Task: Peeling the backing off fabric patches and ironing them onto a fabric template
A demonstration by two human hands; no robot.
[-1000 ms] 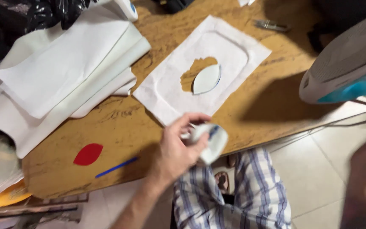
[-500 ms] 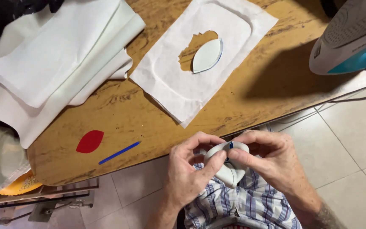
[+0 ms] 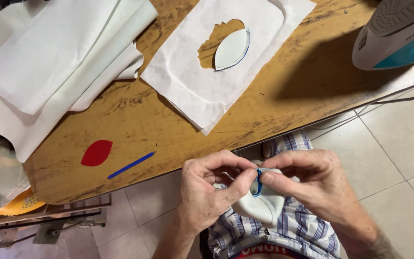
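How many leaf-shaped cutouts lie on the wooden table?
2: a red cutout near the table's front left edge, beside a blue strip, and a pale cutout with a blue edge in the hole of the white sheet. Others may lie hidden under the stacked sheets.

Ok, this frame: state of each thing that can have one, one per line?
left hand: pinching the white piece.
right hand: pinching the same piece.
white piece: held over the lap, blue edging at top.
white sheet: flat, leaf-shaped hole cut out.
iron: on the table, cord trailing.
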